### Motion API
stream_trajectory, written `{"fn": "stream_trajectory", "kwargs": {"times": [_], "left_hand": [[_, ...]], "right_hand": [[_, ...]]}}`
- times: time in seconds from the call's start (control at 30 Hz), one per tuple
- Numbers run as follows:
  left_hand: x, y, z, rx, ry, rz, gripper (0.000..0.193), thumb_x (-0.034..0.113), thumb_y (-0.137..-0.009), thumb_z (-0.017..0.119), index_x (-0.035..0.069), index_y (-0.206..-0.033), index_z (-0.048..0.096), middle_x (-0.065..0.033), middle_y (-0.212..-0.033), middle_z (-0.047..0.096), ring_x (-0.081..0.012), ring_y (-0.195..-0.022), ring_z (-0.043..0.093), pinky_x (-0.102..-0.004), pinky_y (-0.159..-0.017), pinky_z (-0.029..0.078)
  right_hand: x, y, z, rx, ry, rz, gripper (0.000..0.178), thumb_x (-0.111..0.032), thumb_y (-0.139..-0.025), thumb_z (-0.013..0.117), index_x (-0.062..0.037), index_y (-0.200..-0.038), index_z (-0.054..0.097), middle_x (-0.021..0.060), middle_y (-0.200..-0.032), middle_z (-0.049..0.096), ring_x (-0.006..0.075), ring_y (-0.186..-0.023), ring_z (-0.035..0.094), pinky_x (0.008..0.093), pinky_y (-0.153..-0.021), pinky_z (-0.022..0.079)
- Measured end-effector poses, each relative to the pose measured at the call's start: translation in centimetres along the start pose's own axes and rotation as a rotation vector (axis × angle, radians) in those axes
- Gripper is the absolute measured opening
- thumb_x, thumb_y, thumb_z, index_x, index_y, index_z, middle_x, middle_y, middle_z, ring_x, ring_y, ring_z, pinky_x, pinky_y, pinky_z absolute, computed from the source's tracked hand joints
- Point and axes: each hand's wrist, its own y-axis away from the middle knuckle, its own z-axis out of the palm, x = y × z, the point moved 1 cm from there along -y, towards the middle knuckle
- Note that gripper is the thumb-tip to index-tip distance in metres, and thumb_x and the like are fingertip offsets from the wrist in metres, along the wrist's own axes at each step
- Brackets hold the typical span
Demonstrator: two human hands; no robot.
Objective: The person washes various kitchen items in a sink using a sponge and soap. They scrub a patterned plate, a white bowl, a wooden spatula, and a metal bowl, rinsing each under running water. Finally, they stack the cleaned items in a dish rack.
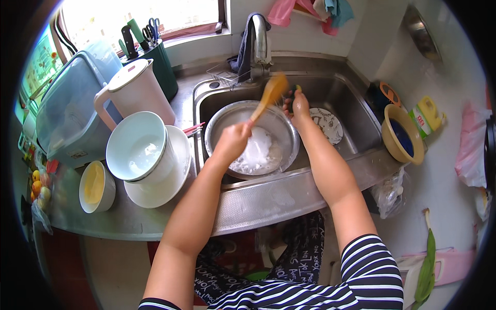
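Metal basin [216,126]: set in the left part of the sink [356,119]; white suds [258,152] are held inside.
Sink, right part: a round plate [330,126] with dark markings is seen lying there, partly covered by the right forearm.
Left counter: light bowls [137,150] are stacked on a white dish [155,199]; a yellow item [94,183] is contained in a small white bowl [106,199].
Tan tub [388,139]: placed right of the sink; something dark blue [402,137] is held within.
Utensil [272,95]: yellow-brown broad head, blurred; pinkish handle; tilted, head raised toward the far right, above the basin.
Left hand [235,142]: wrapped around the handle's near end.
Right hand [298,108]: placed just right of the utensil's head; a small green-and-dark pad [295,90] is gripped, partly hidden by fingers.
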Motion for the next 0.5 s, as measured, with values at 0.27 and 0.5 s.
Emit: {"fn": "stream_trajectory", "kwargs": {"times": [0.27,0.5], "left_hand": [[-0.2,-0.6,-0.2,0.124,-0.269,0.031,0.049,0.047,-0.095,0.056,0.000,-0.081,0.055,-0.0180,-0.070,0.062,-0.0361,-0.068,0.062,-0.0460,-0.064,0.046],[-1.7,-0.5,0.0,0.082,0.307,-0.114,0.029,0.023,-0.091,0.069,0.001,-0.093,0.051,-0.0089,-0.068,0.062,-0.0125,-0.055,0.063,-0.0276,-0.045,0.048]], "right_hand": [[8.2,3.0,1.7,-1.199,1.687,0.104,0.056,-0.039,-0.089,0.062,-0.0216,-0.139,0.045,0.0145,-0.129,0.059,0.0314,-0.115,0.058,0.0433,-0.091,0.050],[10.2,3.8,1.7,-1.171,1.860,0.100,0.091,-0.037,-0.073,0.083,-0.0154,-0.146,0.034,0.0179,-0.131,0.056,0.0301,-0.113,0.060,0.0411,-0.093,0.049]]}}
